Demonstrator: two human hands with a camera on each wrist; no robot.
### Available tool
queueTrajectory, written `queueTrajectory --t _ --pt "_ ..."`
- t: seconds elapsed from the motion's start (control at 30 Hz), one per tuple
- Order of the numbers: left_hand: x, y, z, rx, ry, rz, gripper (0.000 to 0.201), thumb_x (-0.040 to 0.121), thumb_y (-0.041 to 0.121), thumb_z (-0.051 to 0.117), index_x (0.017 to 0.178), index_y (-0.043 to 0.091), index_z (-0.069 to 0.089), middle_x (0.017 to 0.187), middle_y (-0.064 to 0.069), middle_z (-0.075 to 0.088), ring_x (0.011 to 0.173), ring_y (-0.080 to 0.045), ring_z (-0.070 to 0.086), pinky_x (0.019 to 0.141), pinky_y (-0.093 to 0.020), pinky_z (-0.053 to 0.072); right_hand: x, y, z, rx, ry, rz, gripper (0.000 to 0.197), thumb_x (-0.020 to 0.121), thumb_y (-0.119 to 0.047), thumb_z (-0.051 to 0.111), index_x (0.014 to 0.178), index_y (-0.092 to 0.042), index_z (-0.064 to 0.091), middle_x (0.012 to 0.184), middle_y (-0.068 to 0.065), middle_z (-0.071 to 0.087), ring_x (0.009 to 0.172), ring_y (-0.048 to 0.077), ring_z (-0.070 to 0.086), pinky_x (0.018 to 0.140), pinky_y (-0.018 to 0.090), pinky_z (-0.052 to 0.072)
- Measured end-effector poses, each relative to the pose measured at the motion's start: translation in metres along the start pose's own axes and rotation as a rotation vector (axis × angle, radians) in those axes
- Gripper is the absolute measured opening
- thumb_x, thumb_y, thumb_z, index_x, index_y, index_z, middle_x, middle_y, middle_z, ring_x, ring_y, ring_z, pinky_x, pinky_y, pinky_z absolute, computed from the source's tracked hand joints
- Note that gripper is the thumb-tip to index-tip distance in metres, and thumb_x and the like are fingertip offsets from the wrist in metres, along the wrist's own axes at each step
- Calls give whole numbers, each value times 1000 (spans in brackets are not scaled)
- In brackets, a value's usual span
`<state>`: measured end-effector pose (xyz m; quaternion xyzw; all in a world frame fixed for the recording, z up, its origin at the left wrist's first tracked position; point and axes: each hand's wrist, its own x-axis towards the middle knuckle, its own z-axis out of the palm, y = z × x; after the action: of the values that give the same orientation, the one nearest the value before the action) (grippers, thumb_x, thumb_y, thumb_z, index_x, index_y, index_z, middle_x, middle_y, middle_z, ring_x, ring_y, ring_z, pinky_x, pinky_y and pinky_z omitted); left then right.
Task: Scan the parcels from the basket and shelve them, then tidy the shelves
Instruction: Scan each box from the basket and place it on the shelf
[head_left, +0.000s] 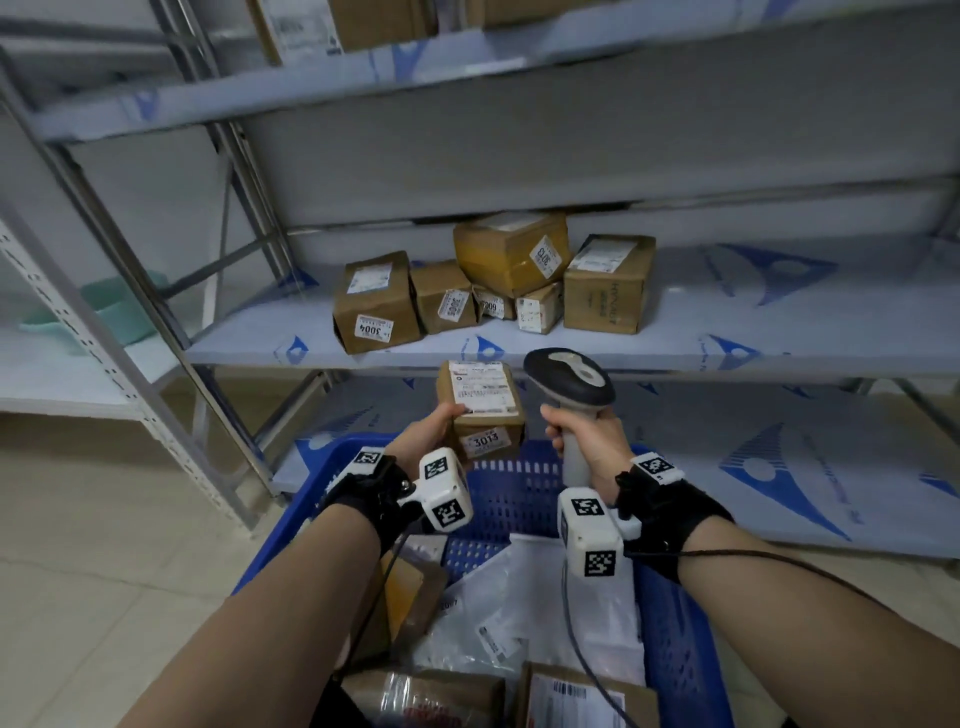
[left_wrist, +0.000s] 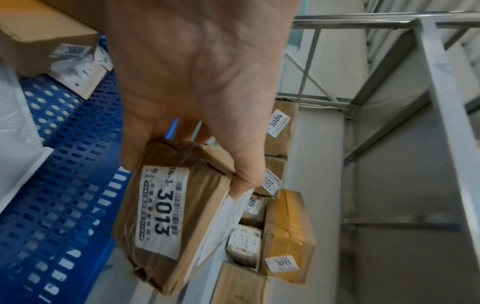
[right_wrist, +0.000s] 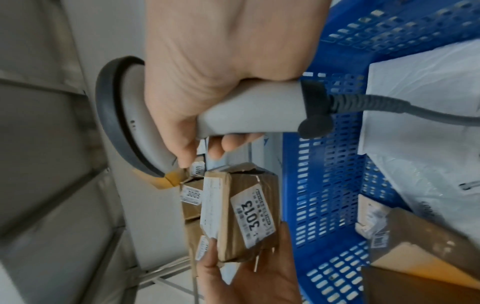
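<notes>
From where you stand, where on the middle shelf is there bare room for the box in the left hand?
The middle shelf is bare right of the tall box, out to the frame, and bare left of the 3004 box too. Its centre is crowded: boxes packed side by side, with one stacked on top.

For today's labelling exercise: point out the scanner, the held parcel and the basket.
scanner (head_left: 571, 376), head view, on its dark head.
parcel (left_wrist: 166, 222), left wrist view, on its 3013 label.
basket (right_wrist: 324, 185), right wrist view, on its perforated blue wall.
</notes>
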<state>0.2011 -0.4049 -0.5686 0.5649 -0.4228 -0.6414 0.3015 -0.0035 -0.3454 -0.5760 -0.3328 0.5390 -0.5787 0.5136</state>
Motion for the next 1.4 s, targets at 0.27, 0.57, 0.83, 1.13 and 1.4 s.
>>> queueTrajectory --t 0.27,0.57,0.83,1.13,1.4 --pt "-37 56 25 34 51 191 23 93 22 56 109 5 58 91 -10 65 80 -21 62 60 -29 56 -14 -65 -7 138 103 -115 14 84 -12 72 73 -8 66 64 8 60 56 14 51 58 25 42" --pt "-86 150 51 -174 68 456 32 93 25 55 115 1 56 103 -20 69 92 -32 68 77 -44 58 -22 -134 -1 186 155 -292 15 81 -14 76 71 -8 67 57 3 62 54 15 53 52 21 45" --pt "-132 204 67 -93 103 544 31 92 39 56 96 8 58 92 -13 68 84 -25 66 87 -42 55 -40 -194 11 168 99 -374 13 81 -14 75 71 -15 66 57 -1 65 55 13 57 61 26 50" --pt "-160 233 83 -15 159 571 55 90 46 58 116 -3 55 95 -17 66 75 -25 66 43 -22 52 -52 -243 -6 153 121 -371 14 83 -18 73 74 -14 64 62 2 60 54 12 53 57 24 45" --pt "-164 277 108 -88 108 620 40 88 47 60 94 7 58 100 -17 66 88 -28 66 66 -38 58 -44 -267 -15 233 192 -379 14 84 -18 72 85 -8 62 62 4 56 50 10 49 46 18 42"
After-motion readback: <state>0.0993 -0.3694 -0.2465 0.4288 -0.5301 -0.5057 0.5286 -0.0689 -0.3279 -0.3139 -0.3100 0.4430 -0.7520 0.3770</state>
